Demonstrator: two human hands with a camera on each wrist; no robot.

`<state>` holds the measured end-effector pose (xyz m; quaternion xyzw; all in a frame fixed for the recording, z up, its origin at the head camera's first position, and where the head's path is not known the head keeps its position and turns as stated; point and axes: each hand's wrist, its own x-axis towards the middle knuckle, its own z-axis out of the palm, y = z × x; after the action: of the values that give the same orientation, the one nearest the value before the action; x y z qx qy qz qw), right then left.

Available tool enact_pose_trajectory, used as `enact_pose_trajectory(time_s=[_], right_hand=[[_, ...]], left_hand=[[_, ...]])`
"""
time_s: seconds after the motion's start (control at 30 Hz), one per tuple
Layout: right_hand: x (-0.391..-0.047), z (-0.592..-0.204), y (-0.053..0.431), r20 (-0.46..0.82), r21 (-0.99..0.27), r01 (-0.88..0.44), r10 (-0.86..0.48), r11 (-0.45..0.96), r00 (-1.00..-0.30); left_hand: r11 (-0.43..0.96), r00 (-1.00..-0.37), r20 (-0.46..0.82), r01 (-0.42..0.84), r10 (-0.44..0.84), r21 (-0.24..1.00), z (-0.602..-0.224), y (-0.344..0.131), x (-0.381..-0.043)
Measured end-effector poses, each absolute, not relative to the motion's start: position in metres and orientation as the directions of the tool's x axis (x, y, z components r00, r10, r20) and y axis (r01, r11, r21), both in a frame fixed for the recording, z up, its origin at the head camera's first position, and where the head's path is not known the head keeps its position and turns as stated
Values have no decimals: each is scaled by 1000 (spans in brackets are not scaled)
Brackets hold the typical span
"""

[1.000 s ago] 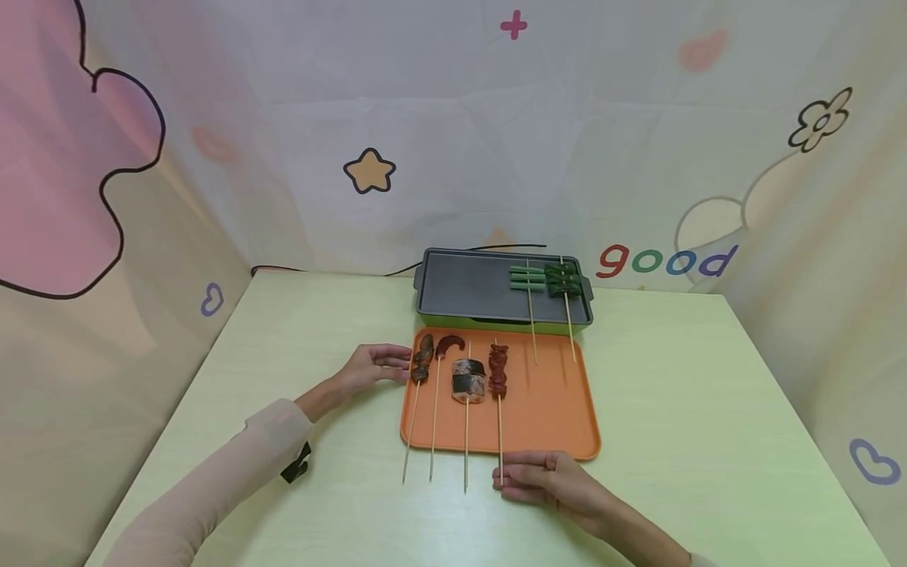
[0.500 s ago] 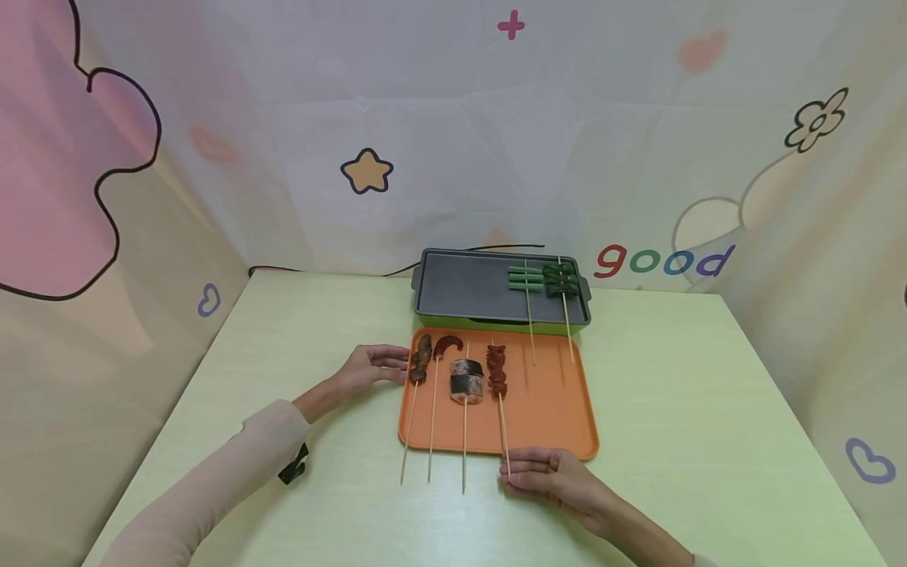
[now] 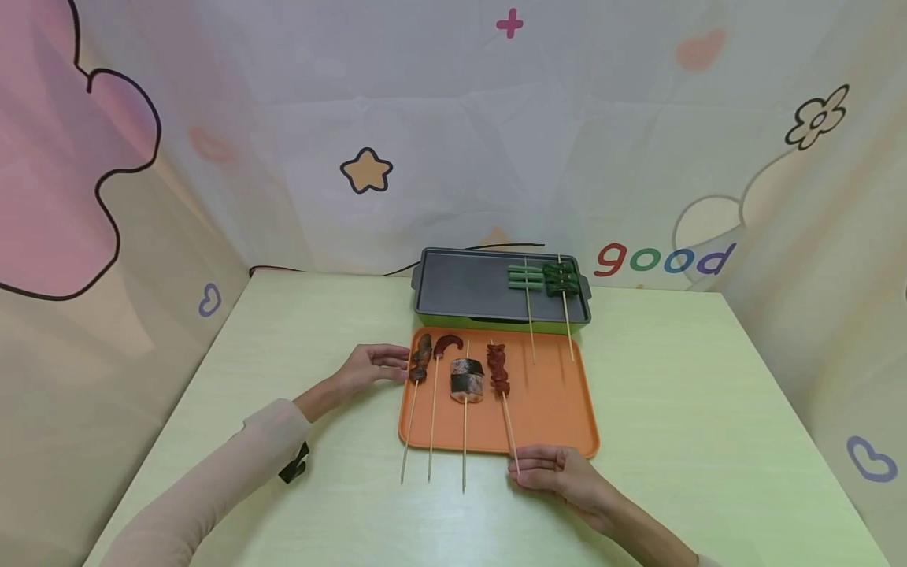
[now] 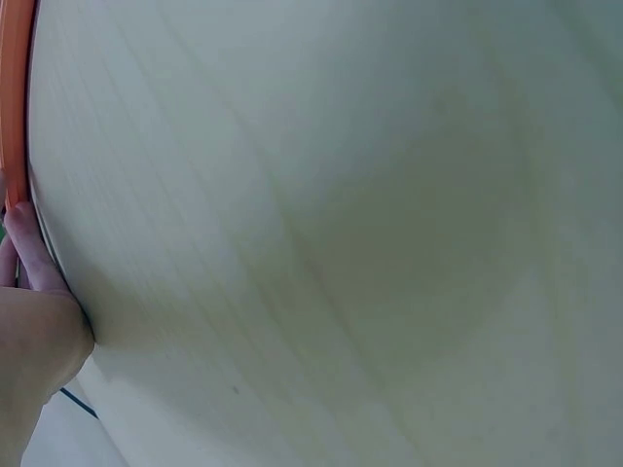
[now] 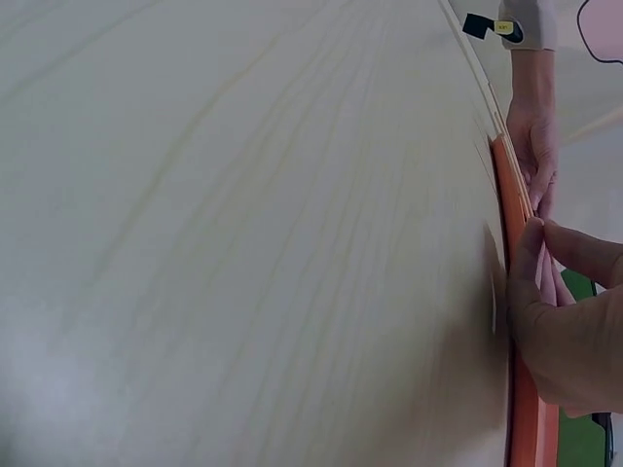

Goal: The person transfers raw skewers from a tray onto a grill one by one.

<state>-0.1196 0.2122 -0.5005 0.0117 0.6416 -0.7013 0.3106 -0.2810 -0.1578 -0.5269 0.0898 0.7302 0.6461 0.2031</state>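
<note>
An orange tray (image 3: 546, 409) bears several skewers side by side. My right hand (image 3: 556, 476), at the tray's front edge, pinches the lower end of the stick of the red meat skewer (image 3: 498, 368); its stick slants down to the right. To its left lie the black-and-white roll skewer (image 3: 467, 379), the curled dark-red skewer (image 3: 448, 345) and the brown skewer (image 3: 421, 358). My left hand (image 3: 368, 366) touches the tray's left rim with its fingers fairly straight. In the right wrist view, the right hand (image 5: 569, 302) has thumb and finger meeting by the tray.
Behind the tray stands a dark grill pan (image 3: 468, 287) on a green base. On its right side lie a green-stalk skewer (image 3: 526, 277) and a leafy green skewer (image 3: 561, 279), their sticks overhanging the tray. A black cable (image 3: 400, 269) runs along the table's back.
My right hand has moved a little to the right and slightly away from the front, swinging the red meat skewer's stick end rightward. The left hand stays at the tray's rim.
</note>
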Motion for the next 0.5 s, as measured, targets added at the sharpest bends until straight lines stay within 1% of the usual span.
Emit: enact_pose_trajectory(time_s=[0.5], right_hand=[[-118, -501, 225, -398, -902, 431, -439, 26, -806]], left_hand=[[166, -901, -184, -127, 392, 978, -527, -158, -281]])
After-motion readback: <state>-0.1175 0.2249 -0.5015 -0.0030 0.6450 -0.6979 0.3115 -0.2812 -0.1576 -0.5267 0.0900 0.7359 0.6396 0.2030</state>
